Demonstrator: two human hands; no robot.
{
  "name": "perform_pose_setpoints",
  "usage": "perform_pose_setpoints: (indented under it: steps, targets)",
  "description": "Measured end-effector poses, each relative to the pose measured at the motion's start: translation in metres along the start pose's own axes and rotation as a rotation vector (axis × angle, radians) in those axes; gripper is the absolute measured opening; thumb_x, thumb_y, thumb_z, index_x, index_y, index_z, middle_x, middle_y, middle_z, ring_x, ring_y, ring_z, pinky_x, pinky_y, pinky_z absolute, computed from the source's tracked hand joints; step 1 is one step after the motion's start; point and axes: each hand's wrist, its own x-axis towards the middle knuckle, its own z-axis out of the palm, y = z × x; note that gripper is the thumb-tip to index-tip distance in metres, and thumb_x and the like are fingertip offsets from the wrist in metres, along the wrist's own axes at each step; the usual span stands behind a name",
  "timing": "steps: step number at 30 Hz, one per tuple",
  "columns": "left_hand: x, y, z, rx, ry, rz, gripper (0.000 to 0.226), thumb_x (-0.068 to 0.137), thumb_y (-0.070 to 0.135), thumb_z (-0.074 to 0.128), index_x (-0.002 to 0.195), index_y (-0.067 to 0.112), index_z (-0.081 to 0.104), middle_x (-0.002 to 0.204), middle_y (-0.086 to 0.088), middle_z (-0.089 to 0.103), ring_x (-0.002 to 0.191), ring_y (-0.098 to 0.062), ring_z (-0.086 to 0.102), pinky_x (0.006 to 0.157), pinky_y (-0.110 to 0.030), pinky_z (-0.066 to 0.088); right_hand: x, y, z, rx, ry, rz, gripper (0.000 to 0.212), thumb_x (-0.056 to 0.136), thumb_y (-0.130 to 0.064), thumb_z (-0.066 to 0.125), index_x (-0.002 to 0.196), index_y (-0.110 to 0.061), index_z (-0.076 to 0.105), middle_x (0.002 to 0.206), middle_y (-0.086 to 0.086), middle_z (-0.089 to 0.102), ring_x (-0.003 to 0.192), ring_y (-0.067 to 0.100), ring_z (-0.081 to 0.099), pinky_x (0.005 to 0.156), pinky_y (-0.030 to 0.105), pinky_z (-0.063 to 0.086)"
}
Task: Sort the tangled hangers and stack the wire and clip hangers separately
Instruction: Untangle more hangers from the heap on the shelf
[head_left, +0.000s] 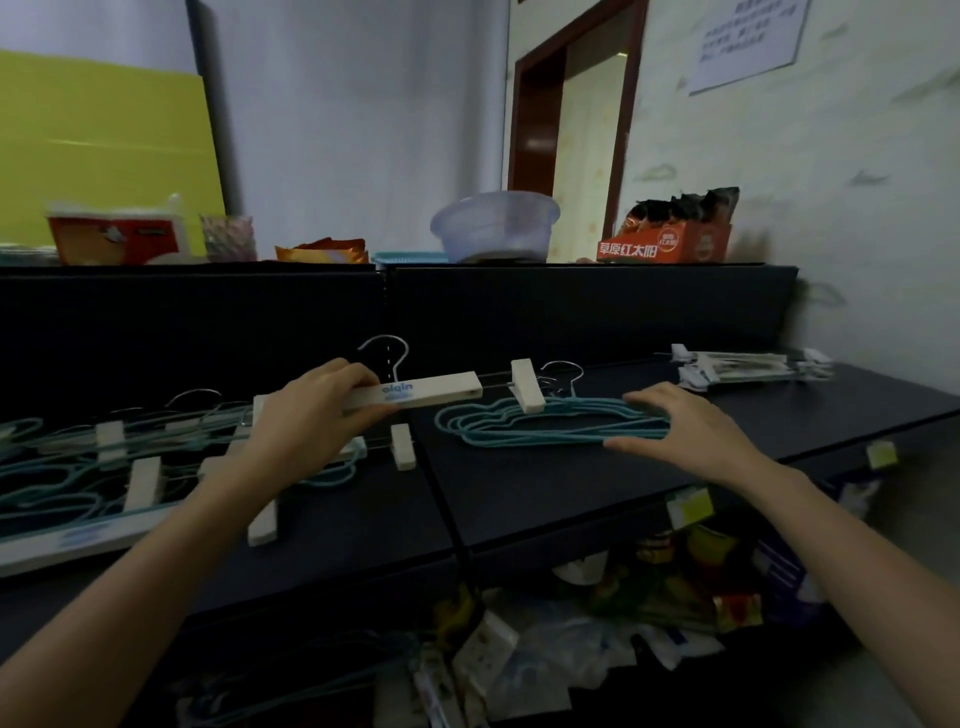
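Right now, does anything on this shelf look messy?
Yes. The heap at the left is a jumble: teal wire hangers and white clip hangers lie crossed, unlike the neat wire stack.

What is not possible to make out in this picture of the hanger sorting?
Head view: the tangled pile runs past the left edge, so its count is unknown.
Head view: the left hand covers the left end of the clip hanger.
Head view: the right hand hides whether it grips the wire hangers or only touches them.
Head view: the far clip-hanger stack is blurred; no count.
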Motion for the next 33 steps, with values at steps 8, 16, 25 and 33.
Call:
perform_pose_setpoints:
  steps: [8,16,25,33]
  targets:
    - [0.027,0.021,0.017,0.042,0.049,0.004,0.034,0.085,0.041,0.056,0.109,0.017,0.058,0.104,-0.001,0.057,0.087,-0.021,0.054,0.070,-0.040,0.047,0.041,0.026,0.014,0.018,-0.017,-0.044,0.081,0.070,-0.069,0.058,0.136,-0.025,0.044,0.136,-0.005,0.046,0.122,0.016,0.046,0.094,0.034,0.042]
    - [0.052,0.038,0.035,0.077,0.042,-0.023,0.035,0.084,0.044,0.056,0.109,0.019,0.058,0.104,0.001,0.057,0.088,-0.021,0.055,0.069,-0.037,0.045,0.072,0.047,0.018,0.062,-0.161,-0.096,0.076,0.072,-0.065,0.060,0.136,-0.028,0.042,0.139,-0.004,0.043,0.125,0.017,0.044,0.101,0.037,0.041]
    - [0.084,0.063,0.061,0.090,0.018,-0.026,0.034,0.083,0.043,0.058,0.108,0.020,0.059,0.106,0.002,0.057,0.090,-0.019,0.054,0.068,-0.033,0.041,0.100,0.073,0.029,0.112,-0.254,-0.186,0.076,0.076,-0.061,0.061,0.140,-0.026,0.037,0.141,-0.003,0.039,0.130,0.017,0.039,0.106,0.037,0.037]
    - [0.149,0.102,0.108,0.074,-0.015,-0.036,0.033,0.081,0.045,0.059,0.106,0.023,0.060,0.104,0.003,0.059,0.089,-0.016,0.055,0.075,-0.035,0.045,0.114,0.140,0.009,0.163,-0.342,-0.271,0.069,0.076,-0.065,0.054,0.135,-0.029,0.045,0.139,-0.008,0.043,0.125,0.008,0.041,0.108,0.033,0.035]
